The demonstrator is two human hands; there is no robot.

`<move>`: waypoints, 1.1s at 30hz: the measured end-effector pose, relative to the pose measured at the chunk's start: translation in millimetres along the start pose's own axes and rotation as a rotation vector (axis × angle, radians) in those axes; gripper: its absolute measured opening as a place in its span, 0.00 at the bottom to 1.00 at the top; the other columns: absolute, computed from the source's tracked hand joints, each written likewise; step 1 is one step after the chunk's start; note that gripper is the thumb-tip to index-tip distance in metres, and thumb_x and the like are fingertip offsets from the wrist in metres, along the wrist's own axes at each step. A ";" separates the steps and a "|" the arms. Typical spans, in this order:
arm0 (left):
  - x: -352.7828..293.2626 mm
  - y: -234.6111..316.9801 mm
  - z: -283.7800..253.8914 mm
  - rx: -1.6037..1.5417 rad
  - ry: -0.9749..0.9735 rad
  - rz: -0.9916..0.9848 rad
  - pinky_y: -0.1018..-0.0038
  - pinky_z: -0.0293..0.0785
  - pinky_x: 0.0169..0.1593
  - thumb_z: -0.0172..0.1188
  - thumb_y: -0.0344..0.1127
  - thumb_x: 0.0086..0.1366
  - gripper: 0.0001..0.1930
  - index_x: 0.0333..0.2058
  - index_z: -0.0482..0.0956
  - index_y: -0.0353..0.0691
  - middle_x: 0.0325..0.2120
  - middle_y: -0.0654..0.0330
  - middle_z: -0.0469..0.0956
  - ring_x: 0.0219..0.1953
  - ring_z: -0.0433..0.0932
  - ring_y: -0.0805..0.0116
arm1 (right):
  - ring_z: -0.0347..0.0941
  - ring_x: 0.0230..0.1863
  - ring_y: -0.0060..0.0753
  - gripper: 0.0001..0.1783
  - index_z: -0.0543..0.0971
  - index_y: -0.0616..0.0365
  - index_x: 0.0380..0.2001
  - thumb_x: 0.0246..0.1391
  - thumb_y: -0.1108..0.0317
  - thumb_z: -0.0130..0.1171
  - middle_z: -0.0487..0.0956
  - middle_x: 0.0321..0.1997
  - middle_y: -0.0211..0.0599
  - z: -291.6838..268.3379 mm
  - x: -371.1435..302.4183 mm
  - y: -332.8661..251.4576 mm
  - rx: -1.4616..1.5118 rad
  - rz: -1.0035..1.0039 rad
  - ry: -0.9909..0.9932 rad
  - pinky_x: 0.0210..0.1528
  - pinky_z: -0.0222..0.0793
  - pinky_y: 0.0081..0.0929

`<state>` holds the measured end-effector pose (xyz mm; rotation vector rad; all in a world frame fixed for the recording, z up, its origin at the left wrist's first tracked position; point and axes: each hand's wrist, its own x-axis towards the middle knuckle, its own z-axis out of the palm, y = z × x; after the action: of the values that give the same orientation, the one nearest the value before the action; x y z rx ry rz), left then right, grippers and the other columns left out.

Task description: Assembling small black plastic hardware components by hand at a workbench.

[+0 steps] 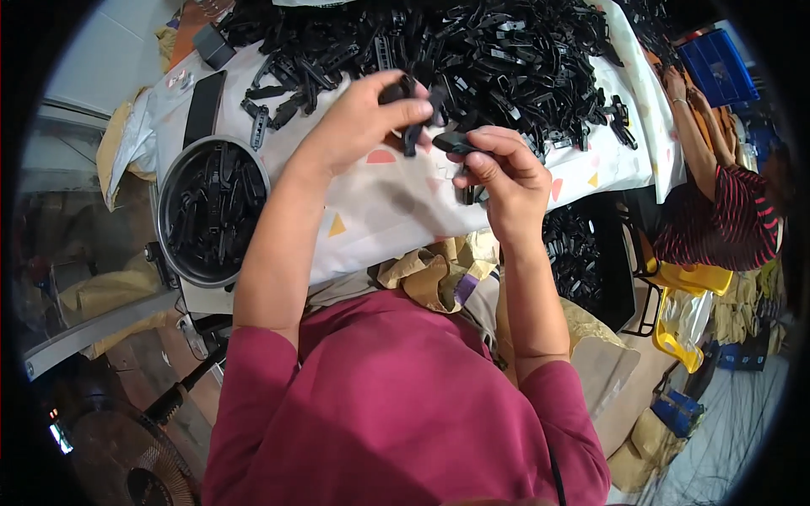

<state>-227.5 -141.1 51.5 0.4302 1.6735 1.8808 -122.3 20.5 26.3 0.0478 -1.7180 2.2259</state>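
Observation:
My left hand [359,118] is closed round several black plastic pieces [411,137], slightly blurred. Thumb and fingers of my right hand [510,173] pinch a small, dark, smooth-topped plastic piece [451,142]. Both hands are raised over the near part of the table, close together but apart. Beyond them spreads a large pile of narrow black plastic pieces [540,67], some slotted. A round metal bowl [165,240] at the left holds more slotted black pieces [218,202]. My right fingers partly hide another dark piece below them.
The table wears a pale patterned cloth [371,207]. A black phone [205,105] lies behind the bowl. Below the table's right edge sits a black crate [614,270] of small dark pieces. Another person's arm [693,139] reaches in near a blue bin [717,67]. A fan [126,455] stands lower left.

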 end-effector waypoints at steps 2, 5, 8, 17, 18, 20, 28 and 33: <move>-12.0 7.3 3.3 0.063 -0.114 0.024 0.85 0.64 0.25 0.60 0.36 0.57 0.11 0.36 0.74 0.37 0.23 0.67 0.74 0.25 0.71 0.82 | 0.75 0.36 0.30 0.10 0.75 0.68 0.36 0.48 0.83 0.55 0.71 0.42 0.40 4.3 3.6 -7.1 -0.103 -0.090 -0.075 0.33 0.77 0.19; -15.9 6.4 1.3 0.137 -0.131 0.084 0.86 0.65 0.28 0.61 0.35 0.56 0.10 0.34 0.75 0.36 0.24 0.68 0.74 0.26 0.70 0.83 | 0.73 0.33 0.28 0.10 0.76 0.67 0.33 0.43 0.83 0.60 0.73 0.37 0.40 7.0 6.1 -13.5 -0.412 -0.250 -0.182 0.32 0.73 0.18; -24.4 12.7 2.6 0.295 -0.157 0.096 0.85 0.66 0.32 0.62 0.34 0.56 0.12 0.37 0.75 0.35 0.25 0.68 0.73 0.28 0.69 0.84 | 0.72 0.30 0.31 0.14 0.75 0.64 0.28 0.34 0.82 0.66 0.74 0.29 0.39 10.5 0.8 -14.6 -0.692 -0.543 -0.159 0.28 0.68 0.22; -61.1 -23.0 -4.1 0.734 -0.068 0.209 0.77 0.72 0.39 0.66 0.28 0.47 0.20 0.41 0.72 0.35 0.35 0.56 0.79 0.37 0.77 0.73 | 0.72 0.38 0.37 0.25 0.70 0.62 0.45 0.41 0.73 0.65 0.72 0.39 0.43 19.8 -17.2 4.6 -0.832 -0.147 -0.286 0.35 0.72 0.26; -64.2 -27.3 -7.6 0.709 -0.066 0.197 0.77 0.72 0.38 0.65 0.27 0.47 0.20 0.41 0.72 0.35 0.35 0.56 0.78 0.36 0.77 0.73 | 0.73 0.36 0.37 0.23 0.71 0.62 0.44 0.41 0.73 0.65 0.73 0.36 0.43 22.2 -17.0 8.1 -0.813 -0.083 -0.310 0.35 0.72 0.26; -70.2 -33.7 -13.8 0.703 -0.022 0.148 0.78 0.71 0.38 0.65 0.27 0.48 0.19 0.41 0.72 0.35 0.35 0.57 0.78 0.34 0.76 0.74 | 0.74 0.34 0.36 0.22 0.72 0.62 0.42 0.42 0.72 0.65 0.74 0.34 0.42 25.6 -15.5 15.8 -0.789 -0.015 -0.339 0.35 0.72 0.25; -48.0 -57.0 -39.0 -0.020 0.540 0.001 0.83 0.68 0.36 0.66 0.33 0.50 0.20 0.41 0.73 0.32 0.28 0.66 0.73 0.30 0.71 0.81 | 0.74 0.26 0.49 0.14 0.73 0.56 0.36 0.49 0.60 0.55 0.74 0.29 0.46 32.1 44.2 76.2 -1.445 -0.056 -0.316 0.27 0.70 0.36; 7.9 -55.4 -32.8 0.331 0.584 0.130 0.77 0.71 0.35 0.64 0.36 0.50 0.17 0.37 0.76 0.33 0.27 0.60 0.78 0.29 0.76 0.72 | 0.74 0.24 0.47 0.06 0.72 0.58 0.28 0.48 0.68 0.52 0.74 0.27 0.46 21.6 37.8 54.8 -1.411 -0.063 -0.110 0.25 0.68 0.38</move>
<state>-241.6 -159.8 -9.0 0.1145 2.4106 1.9422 -176.9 -3.1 -10.6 -0.1064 -2.8268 0.5728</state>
